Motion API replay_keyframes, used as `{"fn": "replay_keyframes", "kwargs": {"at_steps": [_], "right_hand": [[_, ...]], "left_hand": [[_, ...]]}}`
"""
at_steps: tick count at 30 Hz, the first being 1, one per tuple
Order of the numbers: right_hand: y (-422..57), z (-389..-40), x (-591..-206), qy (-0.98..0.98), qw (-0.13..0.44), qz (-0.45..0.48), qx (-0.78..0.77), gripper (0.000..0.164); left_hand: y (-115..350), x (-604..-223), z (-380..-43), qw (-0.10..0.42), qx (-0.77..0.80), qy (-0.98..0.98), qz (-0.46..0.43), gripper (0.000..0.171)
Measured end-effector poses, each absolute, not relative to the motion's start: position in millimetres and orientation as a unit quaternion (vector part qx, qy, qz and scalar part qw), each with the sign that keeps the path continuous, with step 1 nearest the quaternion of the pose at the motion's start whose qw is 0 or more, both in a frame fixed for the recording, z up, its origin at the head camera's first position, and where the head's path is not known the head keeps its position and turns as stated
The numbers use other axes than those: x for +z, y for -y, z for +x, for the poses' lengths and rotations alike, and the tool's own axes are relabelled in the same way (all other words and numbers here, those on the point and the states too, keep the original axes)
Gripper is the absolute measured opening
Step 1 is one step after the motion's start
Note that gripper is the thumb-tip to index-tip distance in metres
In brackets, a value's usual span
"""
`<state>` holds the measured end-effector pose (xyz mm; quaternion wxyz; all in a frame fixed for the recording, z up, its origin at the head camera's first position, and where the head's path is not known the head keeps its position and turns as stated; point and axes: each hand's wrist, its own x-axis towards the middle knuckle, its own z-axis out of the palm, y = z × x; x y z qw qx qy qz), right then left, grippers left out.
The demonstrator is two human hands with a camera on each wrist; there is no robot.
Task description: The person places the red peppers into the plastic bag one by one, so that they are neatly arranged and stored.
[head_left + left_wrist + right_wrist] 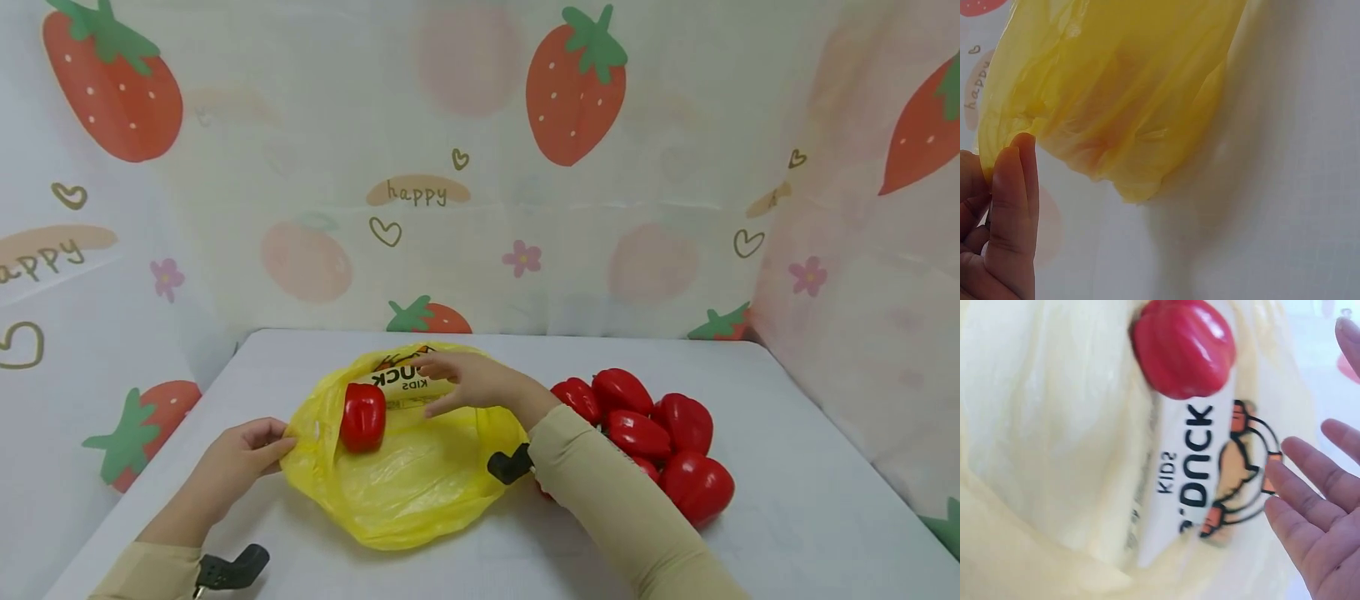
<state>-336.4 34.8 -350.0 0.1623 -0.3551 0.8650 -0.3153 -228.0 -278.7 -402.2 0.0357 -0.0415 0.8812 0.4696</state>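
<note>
A yellow plastic bag lies on the table with its mouth spread wide, dark printing showing on its inner far side. Inside it, toward the left, is a red bell pepper, also seen in the right wrist view as a glossy red pepper beside the print. My left hand pinches the bag's left rim between thumb and fingers. Over the bag's far right part hovers my right hand, fingers spread and holding nothing. In the left wrist view the bag hangs from the pinching fingertips.
Several more red bell peppers are heaped on the white table right of the bag, partly hidden by the right forearm. A strawberry-patterned cloth walls the back and sides. Each wrist carries a black camera mount.
</note>
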Motion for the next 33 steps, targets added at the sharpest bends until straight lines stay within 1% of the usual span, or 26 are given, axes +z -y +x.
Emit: {"fn": "replay_keyframes", "kwargs": {"at_steps": [6, 10, 14, 22, 33], "right_hand": [[-54, -329, -333, -0.864, 0.139, -0.37, -0.312, 0.066], [-67, -325, -325, -0.859, 0.137, -0.371, -0.325, 0.064], [-80, -322, -319, -0.857, 0.133, -0.371, -0.333, 0.065], [-109, -314, -307, -0.858, 0.127, -0.365, -0.337, 0.065], [-155, -309, -300, -0.864, 0.116, -0.347, -0.345, 0.064]], "left_hand": [[280, -404, -230, 0.037, 0.471, -0.881, -0.041, 0.039], [280, -405, -229, 0.04, 0.471, -0.88, -0.044, 0.038], [279, -405, -229, 0.045, 0.469, -0.881, -0.048, 0.038], [278, -404, -230, 0.039, 0.469, -0.881, -0.036, 0.037], [279, -405, -232, 0.038, 0.474, -0.879, -0.032, 0.04]]}}
